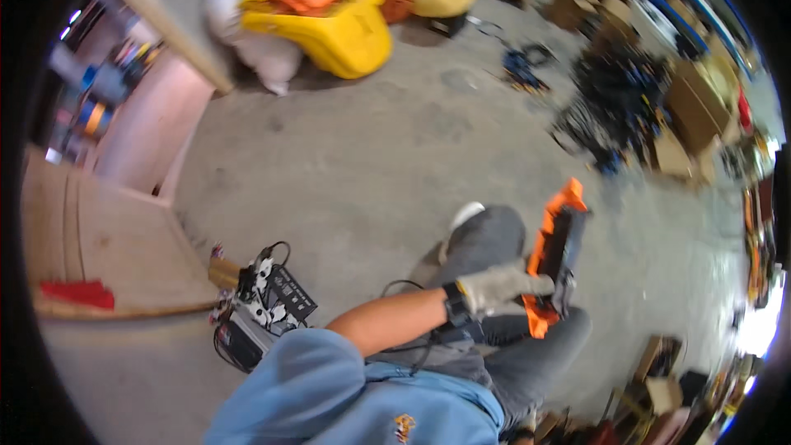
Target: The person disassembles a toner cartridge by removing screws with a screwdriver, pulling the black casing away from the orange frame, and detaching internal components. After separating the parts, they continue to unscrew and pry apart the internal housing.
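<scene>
My left hand [501,287], in a light work glove with a black strap at the wrist, reaches across my lap. Its fingers close on the near side of a long orange-and-black part [560,251], whose exact kind I cannot make out. The part stands tilted above my grey-trousered knees, an orange edge along its left side and a dark body on its right. Of my right hand [527,427], only a small blurred bit near a dark wrist strap shows at the lower edge. Its fingers are hidden.
A wooden bench [124,239] with a red cloth [78,293] stands at left, beside a grey-black device with cables [276,297]. Yellow plastic shells [346,37] and orange pieces lie at the far side. Tangled black cables [614,103] and cardboard boxes [696,103] fill the far right.
</scene>
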Action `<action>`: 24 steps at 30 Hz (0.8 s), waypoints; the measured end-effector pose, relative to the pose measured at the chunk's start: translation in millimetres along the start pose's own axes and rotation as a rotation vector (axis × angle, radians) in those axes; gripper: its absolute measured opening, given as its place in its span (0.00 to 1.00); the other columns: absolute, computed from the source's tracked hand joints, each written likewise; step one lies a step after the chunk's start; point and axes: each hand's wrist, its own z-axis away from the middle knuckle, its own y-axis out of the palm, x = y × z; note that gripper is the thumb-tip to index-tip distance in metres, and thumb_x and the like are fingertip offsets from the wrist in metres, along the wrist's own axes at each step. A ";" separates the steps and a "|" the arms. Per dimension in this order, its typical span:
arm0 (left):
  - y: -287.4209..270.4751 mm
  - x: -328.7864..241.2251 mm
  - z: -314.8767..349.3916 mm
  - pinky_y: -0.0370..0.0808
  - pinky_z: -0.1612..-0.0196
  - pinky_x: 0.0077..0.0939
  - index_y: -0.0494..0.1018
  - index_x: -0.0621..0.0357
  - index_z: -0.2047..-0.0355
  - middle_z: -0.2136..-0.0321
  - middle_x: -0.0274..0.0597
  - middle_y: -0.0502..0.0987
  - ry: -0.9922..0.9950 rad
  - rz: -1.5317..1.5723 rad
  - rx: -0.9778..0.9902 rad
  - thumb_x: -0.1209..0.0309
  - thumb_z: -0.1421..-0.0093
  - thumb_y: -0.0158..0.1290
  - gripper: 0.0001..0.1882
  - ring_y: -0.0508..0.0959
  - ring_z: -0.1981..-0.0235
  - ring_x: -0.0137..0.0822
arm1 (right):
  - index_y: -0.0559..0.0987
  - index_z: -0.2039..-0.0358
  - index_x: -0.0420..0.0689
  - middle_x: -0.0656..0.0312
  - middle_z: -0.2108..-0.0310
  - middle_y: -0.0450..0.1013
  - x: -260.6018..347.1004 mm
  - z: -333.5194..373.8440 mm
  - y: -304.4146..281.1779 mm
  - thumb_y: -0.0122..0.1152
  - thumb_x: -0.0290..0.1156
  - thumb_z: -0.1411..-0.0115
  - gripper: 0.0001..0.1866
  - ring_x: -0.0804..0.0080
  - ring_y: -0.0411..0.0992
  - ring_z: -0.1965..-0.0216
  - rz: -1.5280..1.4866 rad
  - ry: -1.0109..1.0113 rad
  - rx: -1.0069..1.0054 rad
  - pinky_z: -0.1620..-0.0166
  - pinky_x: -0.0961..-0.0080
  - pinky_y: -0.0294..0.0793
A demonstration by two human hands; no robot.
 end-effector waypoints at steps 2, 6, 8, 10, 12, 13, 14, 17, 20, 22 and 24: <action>-9.0 15.5 16.7 0.73 0.33 0.30 0.67 0.64 0.30 0.42 0.38 0.79 0.051 -0.007 -0.126 0.66 0.29 0.62 0.31 0.77 0.40 0.32 | 0.52 0.18 0.55 0.64 0.17 0.48 -19.0 -10.0 -58.5 0.36 0.63 0.26 0.43 0.58 0.39 0.17 -0.406 -0.083 -0.019 0.20 0.37 0.32; -17.4 0.9 40.2 0.73 0.34 0.31 0.68 0.61 0.32 0.46 0.35 0.80 0.140 0.138 -0.082 0.66 0.30 0.64 0.30 0.77 0.42 0.30 | 0.52 0.18 0.56 0.63 0.17 0.46 -79.9 41.4 -105.6 0.37 0.66 0.31 0.47 0.59 0.38 0.17 -0.246 -0.209 0.083 0.19 0.43 0.30; -23.7 -10.4 44.4 0.76 0.36 0.34 0.69 0.59 0.34 0.47 0.36 0.80 0.180 -0.004 -0.151 0.66 0.30 0.64 0.29 0.79 0.44 0.32 | 0.52 0.18 0.57 0.62 0.16 0.45 -102.5 62.1 -123.0 0.38 0.68 0.34 0.49 0.59 0.38 0.17 -0.182 -0.249 0.109 0.18 0.47 0.29; -19.3 -26.9 40.5 0.77 0.36 0.35 0.69 0.59 0.34 0.46 0.37 0.81 0.243 0.029 -0.097 0.66 0.31 0.65 0.28 0.80 0.45 0.32 | 0.55 0.19 0.57 0.61 0.18 0.49 -129.0 108.7 -174.0 0.38 0.65 0.30 0.45 0.56 0.40 0.17 -0.287 -0.223 0.129 0.19 0.43 0.28; -34.5 -43.8 82.6 0.77 0.35 0.36 0.71 0.60 0.35 0.44 0.39 0.81 0.435 0.077 -0.169 0.68 0.32 0.65 0.28 0.82 0.44 0.34 | 0.57 0.19 0.61 0.63 0.18 0.50 -152.7 109.8 -176.8 0.37 0.59 0.25 0.38 0.56 0.38 0.17 -0.243 -0.221 0.134 0.20 0.41 0.25; -40.2 -47.5 91.0 0.75 0.33 0.38 0.70 0.62 0.34 0.42 0.42 0.80 0.436 0.152 -0.154 0.66 0.31 0.63 0.29 0.82 0.43 0.36 | 0.57 0.19 0.61 0.63 0.18 0.49 -153.8 109.3 -173.9 0.37 0.59 0.25 0.38 0.56 0.37 0.17 -0.283 -0.195 0.149 0.20 0.40 0.24; -49.8 -52.3 104.8 0.76 0.34 0.38 0.72 0.61 0.36 0.45 0.43 0.82 0.422 0.156 -0.199 0.64 0.30 0.62 0.26 0.82 0.44 0.37 | 0.56 0.19 0.60 0.63 0.18 0.48 -154.9 103.9 -173.0 0.36 0.60 0.25 0.38 0.55 0.36 0.17 -0.310 -0.165 0.159 0.20 0.39 0.24; -88.4 -44.4 147.4 0.78 0.35 0.41 0.74 0.60 0.38 0.47 0.44 0.84 0.430 0.196 -0.473 0.62 0.29 0.61 0.24 0.84 0.45 0.39 | 0.55 0.19 0.59 0.64 0.17 0.45 -154.4 82.2 -170.7 0.36 0.61 0.25 0.39 0.53 0.35 0.17 -0.377 -0.105 0.157 0.21 0.36 0.24; -121.8 -31.6 192.9 0.77 0.33 0.47 0.70 0.62 0.35 0.41 0.49 0.80 0.374 0.203 -0.730 0.64 0.25 0.53 0.23 0.82 0.42 0.46 | 0.53 0.18 0.59 0.65 0.16 0.43 -146.8 60.9 -163.0 0.35 0.62 0.25 0.40 0.51 0.33 0.17 -0.437 -0.036 0.150 0.22 0.33 0.24; -140.4 -13.3 228.7 0.79 0.36 0.48 0.71 0.60 0.36 0.44 0.48 0.81 0.344 0.176 -0.920 0.66 0.24 0.52 0.21 0.83 0.44 0.45 | 0.52 0.18 0.58 0.66 0.16 0.41 -141.6 46.1 -151.8 0.35 0.63 0.25 0.41 0.49 0.32 0.17 -0.453 0.001 0.140 0.22 0.31 0.24; -169.6 20.4 264.3 0.82 0.40 0.50 0.71 0.58 0.37 0.49 0.46 0.83 0.390 0.262 -0.995 0.68 0.25 0.52 0.19 0.85 0.47 0.47 | 0.51 0.18 0.58 0.67 0.16 0.39 -137.3 32.6 -135.4 0.35 0.64 0.25 0.41 0.48 0.31 0.17 -0.457 0.027 0.120 0.23 0.29 0.24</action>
